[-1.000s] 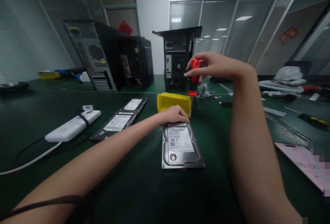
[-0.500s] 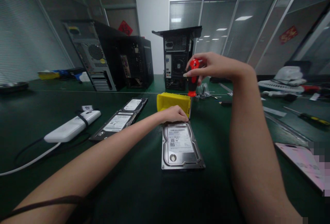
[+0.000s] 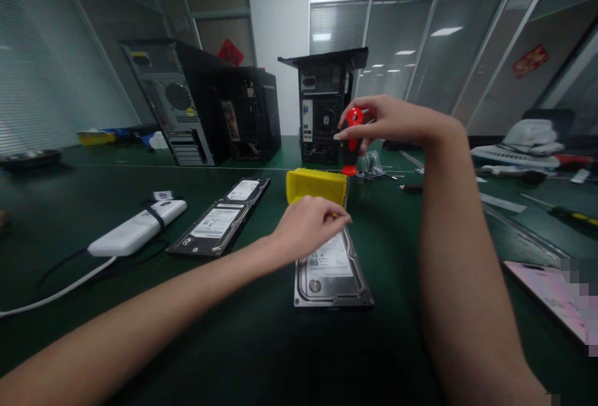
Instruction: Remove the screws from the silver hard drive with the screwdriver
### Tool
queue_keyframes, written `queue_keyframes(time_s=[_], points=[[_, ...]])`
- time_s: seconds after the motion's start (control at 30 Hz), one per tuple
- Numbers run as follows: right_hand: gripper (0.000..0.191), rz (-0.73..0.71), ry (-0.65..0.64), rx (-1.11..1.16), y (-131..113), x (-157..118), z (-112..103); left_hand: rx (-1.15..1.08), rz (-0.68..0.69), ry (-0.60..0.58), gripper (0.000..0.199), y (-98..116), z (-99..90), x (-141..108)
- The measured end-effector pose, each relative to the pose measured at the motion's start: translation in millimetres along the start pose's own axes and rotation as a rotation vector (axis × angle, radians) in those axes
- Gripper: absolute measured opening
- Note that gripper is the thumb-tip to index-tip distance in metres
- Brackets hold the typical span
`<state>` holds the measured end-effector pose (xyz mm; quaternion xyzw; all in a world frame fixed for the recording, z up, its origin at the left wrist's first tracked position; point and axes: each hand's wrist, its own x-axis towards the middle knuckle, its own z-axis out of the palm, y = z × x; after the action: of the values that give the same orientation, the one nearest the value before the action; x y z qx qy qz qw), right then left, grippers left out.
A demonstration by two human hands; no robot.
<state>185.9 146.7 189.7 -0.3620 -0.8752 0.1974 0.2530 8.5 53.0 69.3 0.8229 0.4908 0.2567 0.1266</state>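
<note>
I get one view, worn on the head, looking forward and down from behind the right hand's grip on the screwdriver, above the table. The forearms fill the near edges; beyond the grip stand computers, then the glass wall, farthest off.

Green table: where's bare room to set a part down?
Bare: the wide patch nearest the wearer, between the left forearm, the single hard drive and the right forearm; also the strip between that drive and the right forearm. Crowded: around the yellow tray, with both hands close, and right of the right forearm, by the phone.
</note>
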Motion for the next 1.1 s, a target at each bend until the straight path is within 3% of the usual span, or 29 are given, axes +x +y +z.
queue_keyframes(time_s=[0.13, 0.3, 0.63, 0.93, 1.1], points=[[0.04, -0.003, -0.02, 0.033, 0.7, 0.4, 0.4, -0.188, 0.107, 0.015, 0.025, 9.6, 17.6, -58.6], [0.041, 0.005, -0.034, 0.026, -0.2, 1.8, 0.2, -0.358, 0.024, 0.112, 0.025, 1.7, 32.4, -96.8], [0.04, 0.02, -0.028, 0.013, -2.1, 2.6, 2.9, -0.616, -0.277, 0.213, 0.032, -16.6, 29.9, -80.1], [0.042, 0.048, -0.005, -0.083, -6.5, 7.3, 7.5, -0.654, -0.305, 0.172, 0.033, -19.1, 29.9, -78.9], [0.036, 0.133, 0.038, -0.004, -6.0, 8.1, 10.7, -0.661, -0.311, 0.137, 0.034, -20.8, 31.8, -77.8]])
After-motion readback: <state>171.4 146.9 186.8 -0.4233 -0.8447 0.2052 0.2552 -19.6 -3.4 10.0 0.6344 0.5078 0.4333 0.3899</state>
